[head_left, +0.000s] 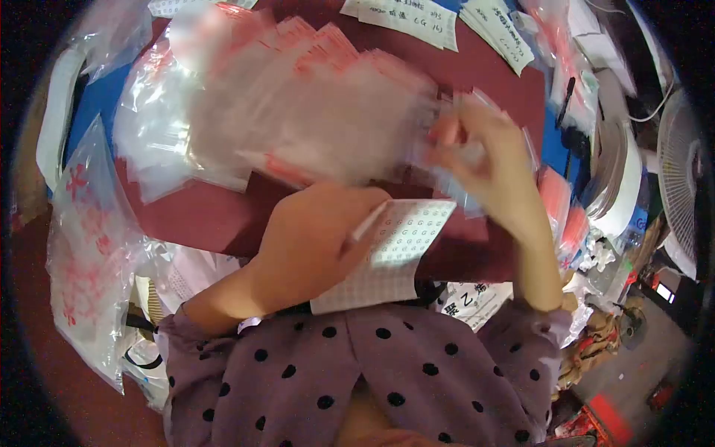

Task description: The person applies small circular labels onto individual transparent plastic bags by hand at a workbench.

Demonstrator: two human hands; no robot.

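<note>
My left hand (320,223) is closed around a folded white sheet of small round labels (406,231), each printed with a letter G. The sheet hangs down in front of my body. Over the right end of a spread of clear zip bags (290,127) with red top edges is my right hand (484,149). Its fingers are curled and smeared by motion, so what they hold, if anything, does not show clearly. The bags overlap in a fanned row, and their near side reaches close to my left hand.
Handwritten paper strips (406,21) lie at the far edge of the dark red board (194,223). A large plastic bag with red print (93,253) is at the left. A black pen (569,100), stacked white sheets (618,167) and a fan (679,175) are at the right.
</note>
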